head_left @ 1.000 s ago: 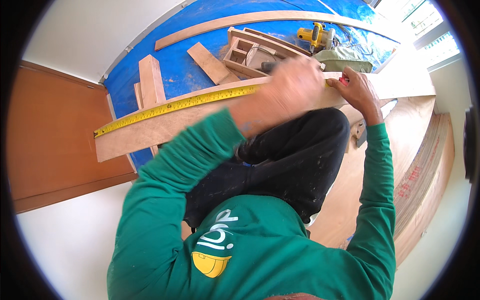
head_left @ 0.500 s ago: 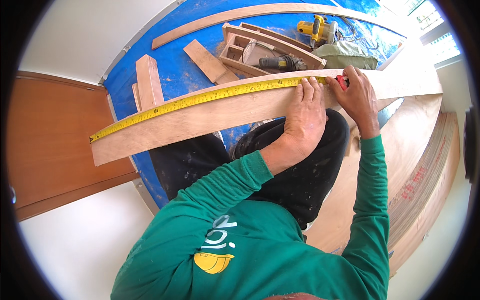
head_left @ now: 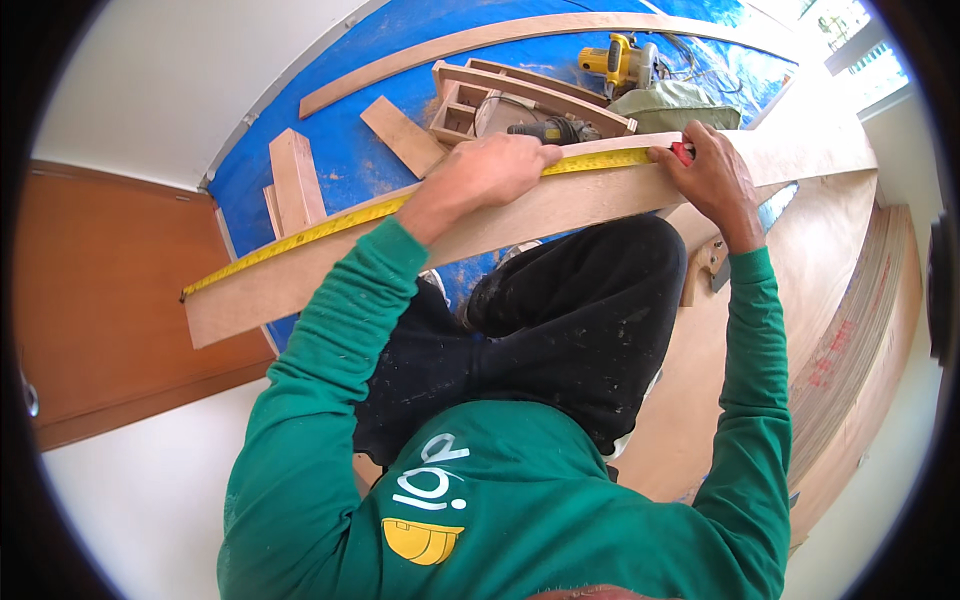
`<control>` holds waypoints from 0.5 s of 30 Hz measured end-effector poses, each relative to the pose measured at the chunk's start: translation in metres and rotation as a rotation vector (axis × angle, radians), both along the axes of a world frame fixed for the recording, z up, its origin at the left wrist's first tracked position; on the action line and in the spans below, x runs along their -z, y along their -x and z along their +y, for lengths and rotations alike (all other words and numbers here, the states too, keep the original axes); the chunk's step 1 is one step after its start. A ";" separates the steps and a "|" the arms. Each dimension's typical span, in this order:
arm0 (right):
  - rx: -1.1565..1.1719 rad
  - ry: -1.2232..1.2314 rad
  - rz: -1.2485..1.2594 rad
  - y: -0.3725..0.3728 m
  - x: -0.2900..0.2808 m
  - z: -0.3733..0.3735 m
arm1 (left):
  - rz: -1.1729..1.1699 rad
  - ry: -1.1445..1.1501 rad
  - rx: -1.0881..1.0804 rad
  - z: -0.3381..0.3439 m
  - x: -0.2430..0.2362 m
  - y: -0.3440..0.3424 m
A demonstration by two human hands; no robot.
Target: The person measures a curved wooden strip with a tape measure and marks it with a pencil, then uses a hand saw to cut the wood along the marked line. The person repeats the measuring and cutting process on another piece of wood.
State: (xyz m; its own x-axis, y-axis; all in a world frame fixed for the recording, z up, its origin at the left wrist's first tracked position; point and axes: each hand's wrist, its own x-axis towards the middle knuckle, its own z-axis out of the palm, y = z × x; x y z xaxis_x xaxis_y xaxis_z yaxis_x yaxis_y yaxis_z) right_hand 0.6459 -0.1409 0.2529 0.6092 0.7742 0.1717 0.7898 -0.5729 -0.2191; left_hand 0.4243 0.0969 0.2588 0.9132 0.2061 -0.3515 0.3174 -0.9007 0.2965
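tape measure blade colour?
Yellow. The tape measure blade lies along the wooden board; only the head view shows it.

Blue tarp [head_left: 330, 150] on floor, wood offcuts [head_left: 296, 180], long curved strip [head_left: 520, 35], yellow saw [head_left: 622, 62], wooden frame [head_left: 520, 95]

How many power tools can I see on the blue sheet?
2: a yellow circular saw at the far end, and a dark drill inside the wooden frame, just beyond the left hand. Others may be hidden.
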 end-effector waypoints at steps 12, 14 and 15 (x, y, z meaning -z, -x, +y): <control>-0.137 -0.028 0.080 0.106 -0.006 0.060 | 0.074 0.082 -0.299 0.085 -0.041 0.185; -0.121 0.008 0.104 0.109 0.000 0.065 | 0.013 0.057 -0.344 0.081 -0.031 0.200; -0.111 -0.011 0.097 0.111 0.002 0.065 | -0.022 0.057 -0.372 0.078 -0.029 0.204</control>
